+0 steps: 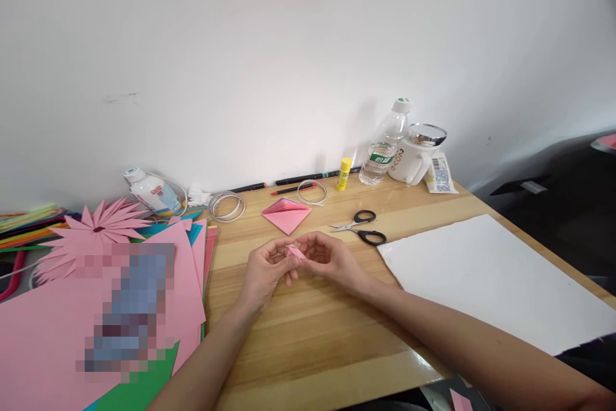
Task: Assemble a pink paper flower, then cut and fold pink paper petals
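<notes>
A small folded piece of pink paper (pixel 295 252) is pinched between my two hands above the wooden table. My left hand (pixel 267 267) grips it from the left with thumb and fingers. From the other side, the fingertips of my right hand (pixel 327 258) close on it. Its exact folds are partly hidden by my fingers. Just beyond my hands lies a larger pink folded paper diamond (pixel 287 218) with layered pleats. To the right of that rest scissors (pixel 360 227) with black handles, blades slightly apart.
Pink sheets (pixel 43 327) and a spiky pink paper flower (pixel 99 229) cover the left side. A glue stick (pixel 343 174), water bottle (pixel 385 145), white mug (pixel 412 158), tape rolls (pixel 226 206) and pens (pixel 293 189) line the wall. White board (pixel 491 283) lies at right.
</notes>
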### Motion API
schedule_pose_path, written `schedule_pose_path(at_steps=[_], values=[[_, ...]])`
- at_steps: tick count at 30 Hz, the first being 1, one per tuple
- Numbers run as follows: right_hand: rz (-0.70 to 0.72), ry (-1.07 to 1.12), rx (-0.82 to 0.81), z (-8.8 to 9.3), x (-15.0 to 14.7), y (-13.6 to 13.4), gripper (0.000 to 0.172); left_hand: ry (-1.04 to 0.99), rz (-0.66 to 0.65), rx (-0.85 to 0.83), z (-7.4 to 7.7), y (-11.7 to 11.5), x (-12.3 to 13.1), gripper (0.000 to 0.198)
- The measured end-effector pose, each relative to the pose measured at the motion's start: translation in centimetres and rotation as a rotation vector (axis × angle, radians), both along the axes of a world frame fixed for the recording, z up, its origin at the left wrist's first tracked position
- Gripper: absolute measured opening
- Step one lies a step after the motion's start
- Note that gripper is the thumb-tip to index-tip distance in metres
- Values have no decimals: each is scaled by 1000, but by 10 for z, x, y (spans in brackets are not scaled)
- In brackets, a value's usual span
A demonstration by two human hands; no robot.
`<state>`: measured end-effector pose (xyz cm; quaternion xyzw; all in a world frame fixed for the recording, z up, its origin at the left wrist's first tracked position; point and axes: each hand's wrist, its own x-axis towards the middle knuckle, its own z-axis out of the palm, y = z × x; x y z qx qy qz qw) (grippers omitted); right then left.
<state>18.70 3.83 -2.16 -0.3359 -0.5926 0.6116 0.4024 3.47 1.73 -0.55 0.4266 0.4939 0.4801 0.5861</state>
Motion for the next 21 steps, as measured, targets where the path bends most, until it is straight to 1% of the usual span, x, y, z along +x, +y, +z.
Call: schedule_pose_path(at_steps=[3, 7, 12, 15, 18, 21], values=[[-1, 18, -18, 5, 1, 0, 32, 5, -20, 26, -2, 0, 1, 28], [-8, -3, -52, 6, 1, 1, 35, 75, -38, 40, -2, -1, 2, 21], [21, 2, -112, -2, 1, 2, 37, 106, -24, 18, -3, -2, 5, 21], [49, -26, -109, -3, 2, 3, 37, 96, -31, 7, -3, -3, 7, 23], [48, -41, -107, 0, 3, 3, 38, 25, -68, 2, -3, -3, 7, 23], [37, -15, -144, 4, 3, 3, 38, -119, -84, -73, -1, -2, 5, 26]])
